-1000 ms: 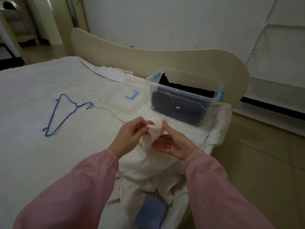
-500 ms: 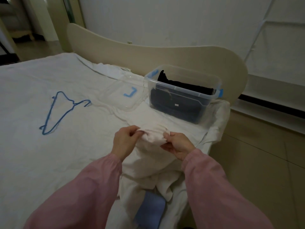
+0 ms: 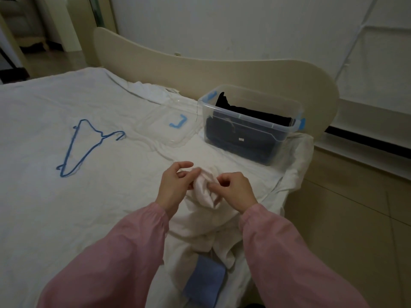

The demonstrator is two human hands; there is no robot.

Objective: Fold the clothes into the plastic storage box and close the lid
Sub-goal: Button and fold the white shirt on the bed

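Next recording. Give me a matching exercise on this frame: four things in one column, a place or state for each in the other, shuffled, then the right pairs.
Things
1. hanger
2. box
3. lid
4. garment

Places and states
A. white, gripped by the left hand and right hand
B. open, with dark clothes inside
C. clear, flat on the bed just left of the box
D. blue wire, lying alone at far left

Pairs: 1-D, 2-B, 3-C, 4-A
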